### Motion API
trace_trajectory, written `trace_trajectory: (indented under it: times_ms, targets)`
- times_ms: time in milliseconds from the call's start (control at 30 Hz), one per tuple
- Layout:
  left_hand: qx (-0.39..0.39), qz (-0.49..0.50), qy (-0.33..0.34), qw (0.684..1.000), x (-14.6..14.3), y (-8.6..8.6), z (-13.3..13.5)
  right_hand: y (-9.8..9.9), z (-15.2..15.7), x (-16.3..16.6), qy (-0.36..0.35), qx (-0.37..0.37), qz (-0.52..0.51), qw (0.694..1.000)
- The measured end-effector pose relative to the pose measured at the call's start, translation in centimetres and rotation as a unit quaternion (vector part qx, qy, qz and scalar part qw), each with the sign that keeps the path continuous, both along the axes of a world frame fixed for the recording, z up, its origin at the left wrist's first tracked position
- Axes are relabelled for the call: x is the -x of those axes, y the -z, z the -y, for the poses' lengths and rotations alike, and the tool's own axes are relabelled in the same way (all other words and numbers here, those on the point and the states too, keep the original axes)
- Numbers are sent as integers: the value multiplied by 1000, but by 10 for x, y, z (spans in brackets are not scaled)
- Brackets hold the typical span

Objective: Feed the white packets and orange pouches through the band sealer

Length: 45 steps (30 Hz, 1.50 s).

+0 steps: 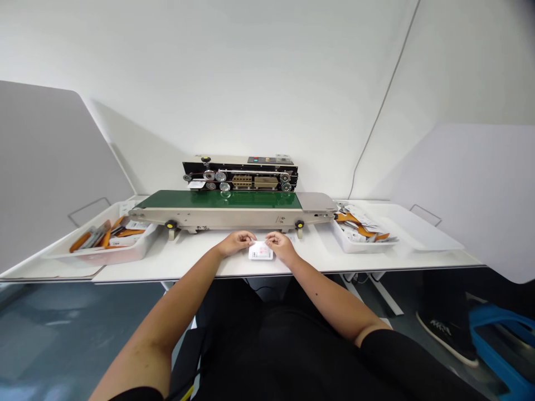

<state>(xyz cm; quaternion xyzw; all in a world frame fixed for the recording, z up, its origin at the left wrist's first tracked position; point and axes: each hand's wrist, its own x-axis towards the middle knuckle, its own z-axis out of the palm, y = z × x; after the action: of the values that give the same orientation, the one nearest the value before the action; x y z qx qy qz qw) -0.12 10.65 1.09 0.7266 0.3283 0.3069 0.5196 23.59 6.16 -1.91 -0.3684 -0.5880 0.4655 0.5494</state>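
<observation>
A small white pouch (pixel 261 252) with a pink print lies on the white table (pixel 184 259) just in front of me. My left hand (pixel 236 243) pinches its top left corner with curled fingers. My right hand (pixel 281 245) pinches the top right corner the same way. Both hands rest on the table in front of a band sealer machine (pixel 234 207) with a green conveyor belt (pixel 221 199) and a head with rollers (pixel 240 178).
A white tray (pixel 100 250) at the left holds several orange and white pouches. A second white tray (pixel 355 236) at the right holds more pouches, with a larger white tray (pixel 418 228) beside it. Grey partitions stand on both sides. A shoe (pixel 445 334) is on the floor at right.
</observation>
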Motion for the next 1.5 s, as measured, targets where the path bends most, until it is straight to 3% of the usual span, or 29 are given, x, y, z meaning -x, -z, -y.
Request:
trace_trajectory:
  times_ms: [433,600,700,767,900,1033,1167,1500]
  targets:
    - [14,35,-29,999,0,0,-1,-3,3,2,4,23,27,999]
    - [13,40,-29,999,2,3,-4,-10,6,-2,-53,58,162,984]
    - [17,46,-42,998,3,3,-5,-28,-1,-13,-55,69,207,974]
    - [20,43,-50,998,3,3,-5,-50,-12,-26,-23,77,175,981]
    - [18,24,-58,998,3,1,-3,-105,-45,-59,87,48,25,995]
    - [13,21,-53,998,4,-1,-1,-144,-78,-87,247,28,-75,966]
    - [8,17,-52,998,5,1,-2,-155,-104,-94,307,57,-72,947]
    - [12,13,-47,999,5,-1,0,-163,-142,-77,283,106,-23,953]
